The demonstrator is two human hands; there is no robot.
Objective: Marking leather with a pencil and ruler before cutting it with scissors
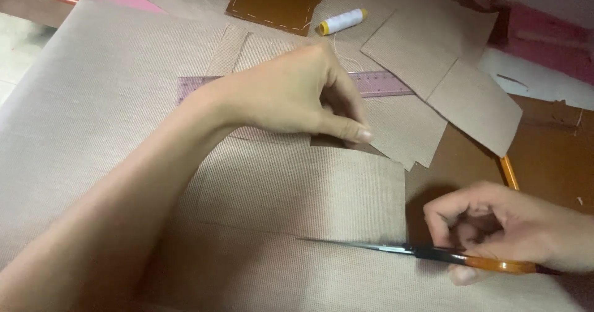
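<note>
My right hand (501, 225) grips orange-handled scissors (433, 254) at the lower right. Their blades lie nearly flat, pointing left into a cut in the beige woven fabric (93, 102). The strip of fabric (309, 191) above the cut is held by my left hand (297, 95), which pinches its upper right edge between thumb and fingers. My left forearm crosses the fabric from the lower left.
A purple transparent ruler (377, 83) lies under my left hand. Several cut beige pieces (433, 58) lie at upper right. A brown stitched piece (272, 3) and a white thread spool (341, 21) sit at the top. Brown material (550, 157) covers the right side.
</note>
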